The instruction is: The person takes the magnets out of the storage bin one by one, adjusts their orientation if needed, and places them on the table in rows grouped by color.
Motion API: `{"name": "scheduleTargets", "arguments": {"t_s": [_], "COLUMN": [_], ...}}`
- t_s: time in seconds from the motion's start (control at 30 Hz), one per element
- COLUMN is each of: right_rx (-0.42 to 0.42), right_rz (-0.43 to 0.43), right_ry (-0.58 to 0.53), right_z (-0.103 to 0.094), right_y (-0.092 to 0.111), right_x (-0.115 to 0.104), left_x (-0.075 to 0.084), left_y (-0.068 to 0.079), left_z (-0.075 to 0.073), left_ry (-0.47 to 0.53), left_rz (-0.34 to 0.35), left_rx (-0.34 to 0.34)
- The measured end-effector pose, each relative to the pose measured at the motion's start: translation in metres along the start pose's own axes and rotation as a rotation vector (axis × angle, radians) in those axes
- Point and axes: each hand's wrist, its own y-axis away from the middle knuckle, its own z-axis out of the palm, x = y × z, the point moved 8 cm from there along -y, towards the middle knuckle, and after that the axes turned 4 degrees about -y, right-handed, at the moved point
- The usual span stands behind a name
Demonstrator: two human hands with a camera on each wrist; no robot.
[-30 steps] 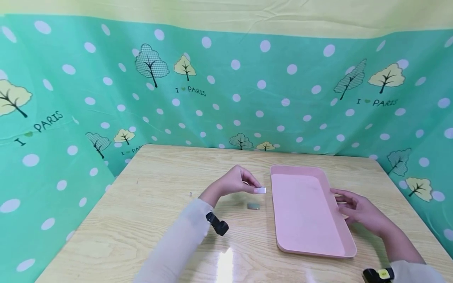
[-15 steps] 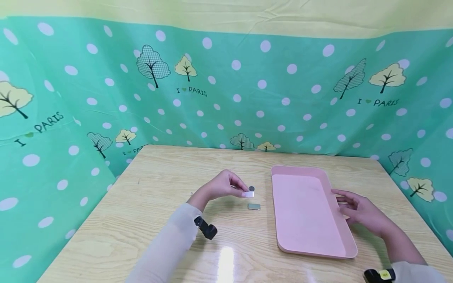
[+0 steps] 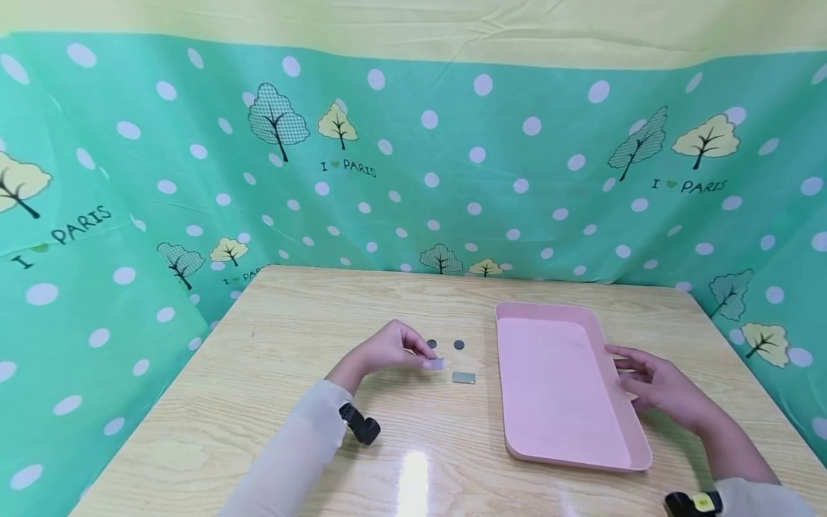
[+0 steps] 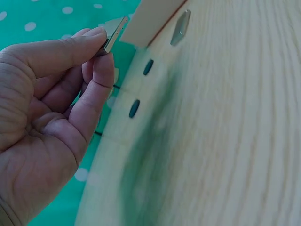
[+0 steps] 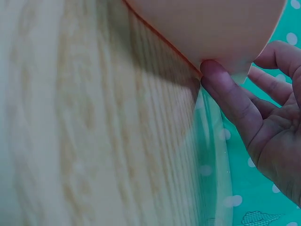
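Observation:
My left hand (image 3: 390,348) pinches a small flat shiny rectangular piece (image 3: 436,364) between thumb and fingers, a little above the table. In the left wrist view the held piece (image 4: 113,35) stands on edge, apart from the tabletop. Two small dark round discs (image 3: 459,345) lie just beyond it. A second flat grey rectangular piece (image 3: 464,378) lies to its right. At the tray's right side is my right hand (image 3: 660,384), its thumb (image 5: 218,77) resting on the outer wall of the pink tray (image 3: 507,402) and its other fingers touching near the rim.
The shallow tray stands on the right part of the wooden table (image 3: 271,402). A green dotted curtain (image 3: 400,158) hangs behind and along the left side of the table. A tiny mark or speck (image 3: 253,332) shows on the wood at left.
My left hand has moved left and slightly nearer with the piece pinched, away from the tray. Both round discs have come into sight behind it. The right hand and tray have stayed still.

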Motion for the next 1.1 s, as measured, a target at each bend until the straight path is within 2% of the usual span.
{"name": "scheduleTargets", "arguments": {"t_s": [0.27,0.57,0.73,0.93,1.1], "right_rx": [0.004,0.005,0.002,-0.009,-0.003], "right_rz": [0.006,0.003,-0.007,-0.02,-0.023], "right_ry": [-0.001,-0.012,-0.016,-0.025,-0.014], "right_z": [0.0,0.0,0.0,0.001,0.0], "right_y": [0.001,0.002,0.002,0.001,0.001], "right_x": [-0.001,-0.004,-0.005,-0.006,-0.006], "left_x": [-0.021,-0.035,-0.035,-0.035,-0.029], "left_y": [0.011,0.016,0.016,0.014,0.011], "left_z": [-0.007,-0.009,-0.013,-0.016,-0.015], "left_ry": [-0.028,-0.134,-0.163,-0.261,-0.348], "left_rz": [-0.065,-0.111,-0.11,-0.113,-0.068], "left_rx": [0.011,0.005,0.035,0.06,0.055]}}
